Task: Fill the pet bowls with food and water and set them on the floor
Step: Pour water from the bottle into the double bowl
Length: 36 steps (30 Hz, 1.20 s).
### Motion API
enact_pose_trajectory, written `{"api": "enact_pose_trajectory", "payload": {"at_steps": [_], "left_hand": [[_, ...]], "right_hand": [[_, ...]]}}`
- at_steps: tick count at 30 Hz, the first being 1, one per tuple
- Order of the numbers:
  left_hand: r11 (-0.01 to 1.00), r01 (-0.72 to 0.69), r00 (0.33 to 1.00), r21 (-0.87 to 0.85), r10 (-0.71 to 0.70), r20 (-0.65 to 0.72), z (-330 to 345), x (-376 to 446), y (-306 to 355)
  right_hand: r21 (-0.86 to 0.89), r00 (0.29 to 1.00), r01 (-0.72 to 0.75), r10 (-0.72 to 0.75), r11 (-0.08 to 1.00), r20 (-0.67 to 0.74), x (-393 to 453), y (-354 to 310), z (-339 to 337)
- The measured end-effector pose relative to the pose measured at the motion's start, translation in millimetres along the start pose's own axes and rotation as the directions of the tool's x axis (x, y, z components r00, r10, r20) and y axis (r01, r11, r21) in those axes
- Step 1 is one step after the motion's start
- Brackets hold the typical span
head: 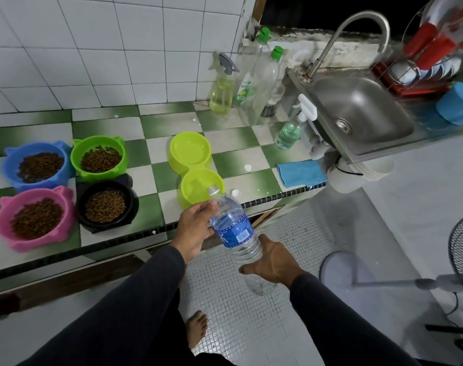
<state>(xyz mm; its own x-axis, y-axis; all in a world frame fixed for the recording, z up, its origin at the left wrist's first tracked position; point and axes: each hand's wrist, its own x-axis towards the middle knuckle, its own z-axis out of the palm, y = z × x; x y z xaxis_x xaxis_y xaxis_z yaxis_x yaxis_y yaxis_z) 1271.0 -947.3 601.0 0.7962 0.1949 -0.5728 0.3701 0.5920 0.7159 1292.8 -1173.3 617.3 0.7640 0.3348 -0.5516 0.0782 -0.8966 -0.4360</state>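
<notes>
From the head camera, the water bottle [235, 235] is held tilted over the counter [151, 154] edge, its uncapped neck aimed at the near well of the lime double bowl [194, 169]. The left hand [196, 229] has its fingers curled round the bottle's shoulder just below the neck, and the right hand [274, 262] wraps the lower body above the base. A small white cap [235, 193] lies on the counter just beside the double bowl. Four bowls already hold kibble: the blue bowl [36, 165], the green bowl [99, 158], the pink bowl [35, 219] and the black bowl [106, 206]. The clear plastic looks thin and likely dents under a hard squeeze, so water could surge; with water partway up it should feel moderately heavy and shift as it tips. Holding the labelled middle and the base seems safest, since wet plastic may slip.
</notes>
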Motion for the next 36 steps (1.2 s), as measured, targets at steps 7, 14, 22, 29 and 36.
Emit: {"api": "enact_pose_trajectory", "payload": {"at_steps": [7,14,22,29,36], "left_hand": [[1.0,0.03,0.999,-0.008,-0.031,-0.03,-2.1,6.0,-4.3],[0.999,0.05,0.997,-0.018,-0.051,-0.06,-2.1,10.4,-6.7],[0.997,0.067,0.993,-0.027,-0.069,-0.093,-1.2,14.0,-7.6],[0.996,0.081,0.99,-0.036,-0.085,-0.117,-0.1,12.8,-7.5],[0.995,0.098,0.987,-0.029,-0.101,-0.125,-0.7,12.3,-8.0]], "right_hand": [[0.018,1.0,0.03,-0.03,0.999,0.003,0.4,0.9,-2.1],[0.019,0.999,0.026,-0.027,0.999,0.023,-3.2,-2.9,-5.0],[0.006,0.999,0.022,-0.022,1.0,0.026,-3.5,-1.6,-10.2],[0.001,0.999,0.014,-0.014,1.0,0.048,-3.8,-0.1,-10.9],[-0.04,0.999,0.0,0.002,0.999,0.053,-3.2,-0.6,-11.4]]}}
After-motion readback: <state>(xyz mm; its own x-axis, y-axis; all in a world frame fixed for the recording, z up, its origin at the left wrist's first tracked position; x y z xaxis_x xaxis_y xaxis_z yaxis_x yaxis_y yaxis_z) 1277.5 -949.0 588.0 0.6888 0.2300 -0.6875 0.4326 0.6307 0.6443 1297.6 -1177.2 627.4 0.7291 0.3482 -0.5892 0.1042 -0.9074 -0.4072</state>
